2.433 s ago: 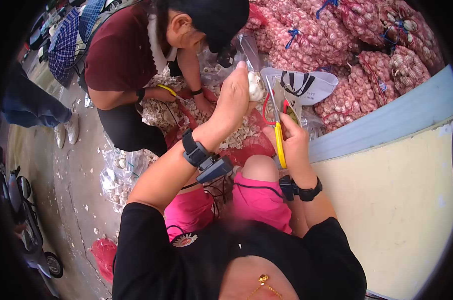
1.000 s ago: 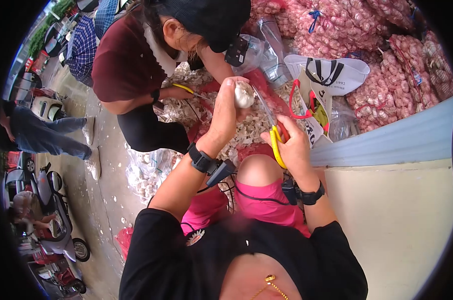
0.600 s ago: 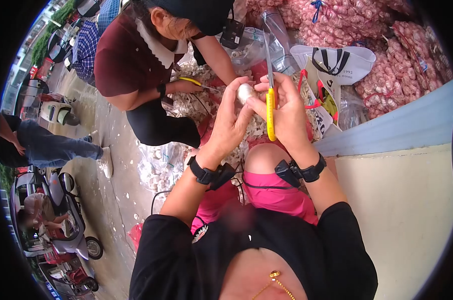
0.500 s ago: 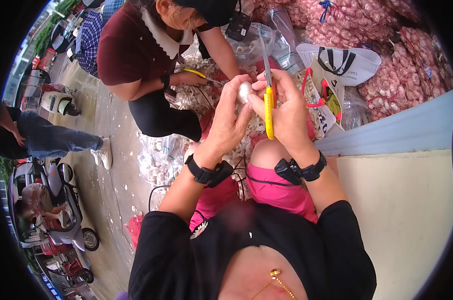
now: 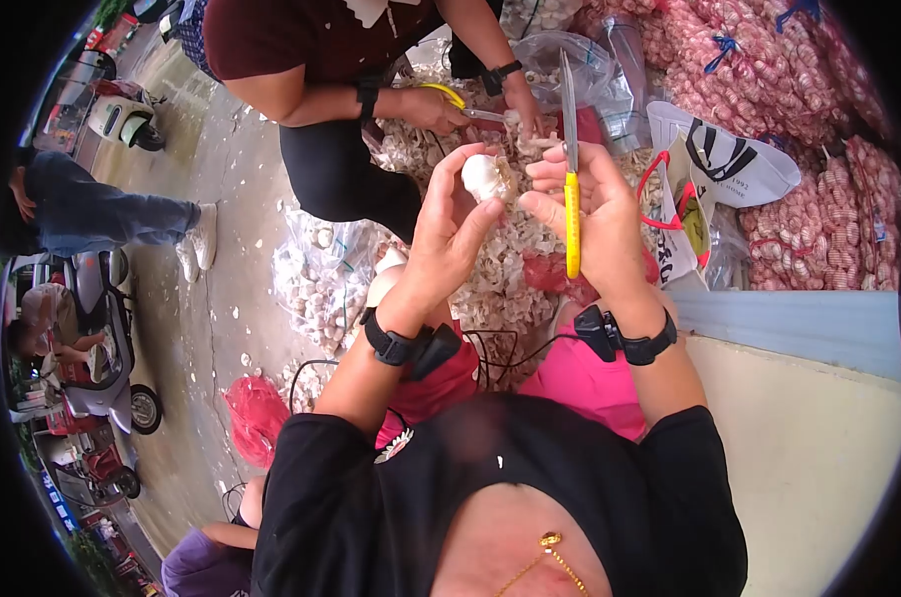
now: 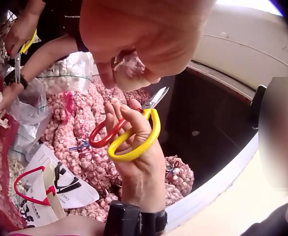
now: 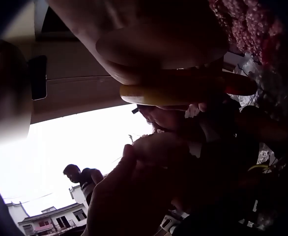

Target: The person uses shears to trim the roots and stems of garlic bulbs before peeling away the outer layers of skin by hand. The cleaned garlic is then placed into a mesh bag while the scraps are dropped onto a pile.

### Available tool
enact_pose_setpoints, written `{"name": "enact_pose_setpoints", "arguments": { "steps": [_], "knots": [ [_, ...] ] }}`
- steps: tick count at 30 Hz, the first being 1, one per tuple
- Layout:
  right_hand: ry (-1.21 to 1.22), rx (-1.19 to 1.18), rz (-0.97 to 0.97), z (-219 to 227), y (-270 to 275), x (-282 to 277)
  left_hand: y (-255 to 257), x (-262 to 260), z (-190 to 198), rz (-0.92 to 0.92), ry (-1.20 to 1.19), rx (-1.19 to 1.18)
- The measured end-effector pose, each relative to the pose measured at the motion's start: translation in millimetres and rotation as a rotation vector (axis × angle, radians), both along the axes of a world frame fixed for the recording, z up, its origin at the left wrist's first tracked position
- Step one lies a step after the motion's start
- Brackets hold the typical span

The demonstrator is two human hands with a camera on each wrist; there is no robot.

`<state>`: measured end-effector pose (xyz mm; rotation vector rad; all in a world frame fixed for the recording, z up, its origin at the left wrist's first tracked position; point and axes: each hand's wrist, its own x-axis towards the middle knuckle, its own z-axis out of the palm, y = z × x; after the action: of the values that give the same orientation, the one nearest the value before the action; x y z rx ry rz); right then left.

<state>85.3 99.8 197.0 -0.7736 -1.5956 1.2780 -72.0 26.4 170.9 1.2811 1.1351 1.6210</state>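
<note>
Held up in front of the body, my left hand (image 5: 449, 224) grips a white garlic bulb (image 5: 488, 177) between thumb and fingers. My right hand (image 5: 610, 224) carries a pair of scissors (image 5: 572, 224) with its blades pointing away; its thumb and fingertips are apart from the bulb. In the left wrist view the scissors' yellow handle (image 6: 134, 151) and red handle lie across the right palm. The bulb (image 6: 128, 73) shows there partly behind the left hand (image 6: 144, 29). Dark in the right wrist view, the left hand (image 7: 134, 196) appears below the yellow handle (image 7: 158, 94).
Across from me a person's hand holds other scissors (image 5: 446, 95) over a heap of garlic skins (image 5: 510, 259). A clear bag of garlic bulbs (image 5: 321, 274) sits left. At right are a white tote bag (image 5: 734, 164), red net sacks of garlic (image 5: 804, 214) and a pale ledge (image 5: 789, 323).
My right hand first came over to the bulb with the scissors, and its fingers worked at it. Now the two hands have drawn apart. The head view has shifted.
</note>
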Motion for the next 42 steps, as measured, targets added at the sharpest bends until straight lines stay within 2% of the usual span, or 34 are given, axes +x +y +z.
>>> {"name": "enact_pose_setpoints", "arguments": {
  "steps": [2, 4, 8, 10, 12, 14, 15, 18, 23, 25, 33, 35, 40, 42],
  "knots": [
    [-0.024, -0.030, 0.089, 6.7, -11.0, -6.8, 1.0, -1.6, -6.9, 0.001, 0.025, -0.010],
    [-0.065, 0.012, 0.025, 6.9, -13.8, -16.1, -0.6, -3.2, -8.0, 0.036, 0.142, 0.025],
    [-0.020, 0.115, -0.150, -12.9, 3.2, -23.6, -2.9, -8.1, -7.1, -0.038, -0.089, 0.026],
    [-0.252, 0.144, -0.202, -22.1, 15.6, -12.8, -4.1, -12.4, -12.0, -0.021, -0.182, 0.025],
    [-0.305, 0.129, -0.108, -16.0, 9.9, 0.4, -4.9, -16.7, -14.8, 0.003, -0.272, 0.022],
    [-0.566, 0.533, 0.000, -12.0, 4.0, 10.2, -5.6, -20.2, -17.0, 0.064, -0.345, 0.002],
    [-0.560, 0.471, 0.055, -16.7, 1.3, 11.1, -6.0, -22.8, -17.8, 0.078, -0.347, 0.003],
    [-0.570, 0.478, 0.096, -18.2, -4.4, 9.5, -5.7, -30.8, -18.8, 0.117, -0.311, -0.043],
    [-0.589, 0.518, 0.050, -24.5, -5.2, 10.2, -7.6, -29.7, -18.9, 0.096, -0.227, -0.061],
    [-0.569, 0.405, 0.050, -23.3, -5.1, 12.3, -6.2, -26.8, -16.5, 0.089, -0.230, -0.058],
    [-0.547, 0.342, 0.049, -25.1, -6.7, 25.1, -1.7, -20.1, -21.4, 0.087, -0.174, -0.057],
    [-0.537, 0.334, 0.033, -28.3, -8.1, 29.7, -1.7, -20.3, -24.4, 0.080, -0.096, -0.076],
    [-0.545, 0.431, 0.004, -36.5, -6.3, 43.9, 2.8, -12.1, -22.0, 0.067, -0.109, -0.083],
    [-0.549, 0.365, -0.049, -41.0, -5.8, 46.7, 4.5, -9.9, -22.6, 0.065, -0.125, -0.065]
  ]
}}
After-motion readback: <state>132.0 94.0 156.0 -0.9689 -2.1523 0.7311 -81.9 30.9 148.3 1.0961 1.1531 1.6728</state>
